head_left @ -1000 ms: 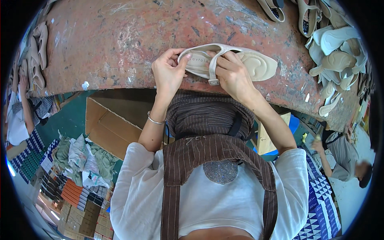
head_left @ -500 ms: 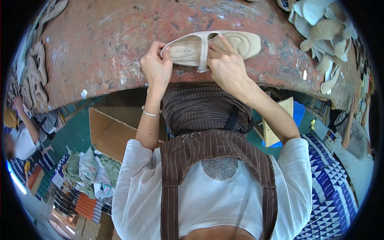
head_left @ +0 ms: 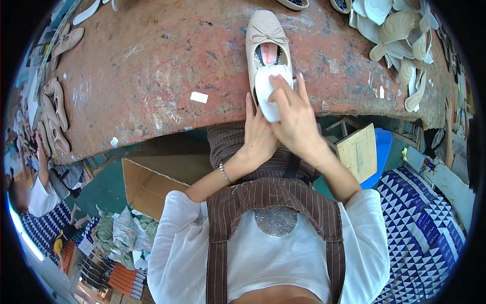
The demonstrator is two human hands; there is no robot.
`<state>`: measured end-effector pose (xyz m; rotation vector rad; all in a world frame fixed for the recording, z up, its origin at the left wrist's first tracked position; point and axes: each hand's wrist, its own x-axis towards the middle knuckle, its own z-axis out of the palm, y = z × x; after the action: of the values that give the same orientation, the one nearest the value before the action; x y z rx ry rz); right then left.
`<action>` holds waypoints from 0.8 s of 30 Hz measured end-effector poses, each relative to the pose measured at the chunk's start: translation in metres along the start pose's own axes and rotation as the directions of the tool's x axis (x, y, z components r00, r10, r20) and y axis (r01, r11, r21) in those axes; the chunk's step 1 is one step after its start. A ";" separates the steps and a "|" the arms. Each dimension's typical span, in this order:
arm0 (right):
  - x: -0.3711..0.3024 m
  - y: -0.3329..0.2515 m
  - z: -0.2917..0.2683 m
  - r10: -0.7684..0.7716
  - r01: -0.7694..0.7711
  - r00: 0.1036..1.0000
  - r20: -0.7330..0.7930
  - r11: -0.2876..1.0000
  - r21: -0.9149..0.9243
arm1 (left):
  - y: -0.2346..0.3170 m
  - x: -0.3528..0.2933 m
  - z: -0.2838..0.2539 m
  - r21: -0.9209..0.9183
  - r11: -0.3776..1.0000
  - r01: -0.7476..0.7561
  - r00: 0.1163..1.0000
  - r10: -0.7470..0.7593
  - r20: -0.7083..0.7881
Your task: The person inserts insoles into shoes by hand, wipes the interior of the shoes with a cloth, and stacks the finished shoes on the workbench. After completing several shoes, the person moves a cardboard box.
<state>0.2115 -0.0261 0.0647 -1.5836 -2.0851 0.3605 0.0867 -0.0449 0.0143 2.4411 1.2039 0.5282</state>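
A beige ballet flat with a small bow lies on the worn table, its toe pointing away from me. Inside its opening, a pinkish lining with printing shows. Over the heel end lies a white insole, tilted and partly within the shoe. My right hand is closed on this insole, fingers pressed on its upper face. Around the shoe's heel, my left hand is closed, with fingers along the left side; the insole and right hand hide part of it.
A heap of insoles sits at the far right of the table. Several beige shoes stand along the left edge. A white scrap lies left of my hands. Below are a cardboard box and a wooden stool.
A cream strapped shoe lay crosswise between my hands earlier. Now a bow-fronted flat points away there, and my right hand has a white insole. Both hands have come closer together and nearer me.
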 end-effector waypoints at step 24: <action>0.069 0.025 0.033 0.117 -0.085 0.982 0.150 0.975 -0.207 | -0.002 0.001 0.016 0.126 0.991 0.037 0.999 -0.031 -0.044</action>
<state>0.2002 0.0496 0.0406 -1.8384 -2.2259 0.3321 0.0934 -0.0453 -0.0001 2.5216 1.3319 0.5100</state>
